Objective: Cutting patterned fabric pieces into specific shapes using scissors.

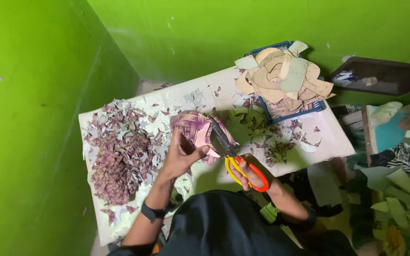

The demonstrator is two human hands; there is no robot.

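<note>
Purple-and-white paper scraps (119, 161) heaped at far left of the white surface (330, 142), well left of the woven piece. Left hand (181, 154) next, fingers pinching the purple woven piece (198, 130) from below. Just right of that piece, dark-bladed scissors (236, 159) cutting into its edge, right hand (252, 173) with fingers clenched through the orange-and-yellow handles. Farther right, beyond the piece, blue basket (304, 110) piled with tan cut-outs (283, 76).

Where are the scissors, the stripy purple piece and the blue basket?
scissors (236, 161), head view, where the blades meet the yellow and orange handles.
stripy purple piece (196, 127), head view, its woven middle.
blue basket (304, 110), head view, its front rim.
</note>
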